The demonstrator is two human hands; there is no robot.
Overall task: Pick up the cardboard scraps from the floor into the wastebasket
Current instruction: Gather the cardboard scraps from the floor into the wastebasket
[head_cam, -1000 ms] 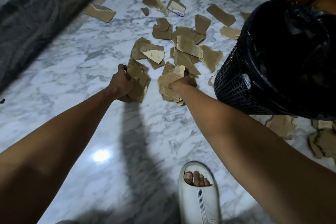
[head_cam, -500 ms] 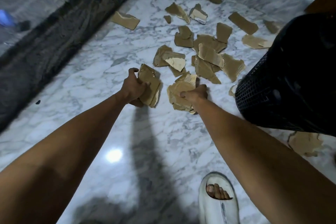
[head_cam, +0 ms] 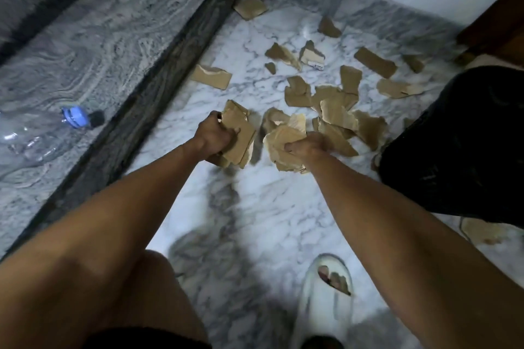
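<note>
The left hand (head_cam: 214, 137) has its fingers curled tight round a stack of torn brown cardboard scraps (head_cam: 238, 136); the right hand (head_cam: 307, 144) grips a second bundle (head_cam: 283, 144). Neither is binned yet, and many loose scraps (head_cam: 337, 110) remain on the white marble floor (head_cam: 269, 207). The black mesh wastebasket (head_cam: 459, 150), right, is blurred and cut off, its contents unseen.

A home interior: polished white marble floor (head_cam: 255, 207), a dark stone step (head_cam: 158, 93), a wooden door frame (head_cam: 493, 22), a white slipper (head_cam: 320, 309) worn indoors
</note>
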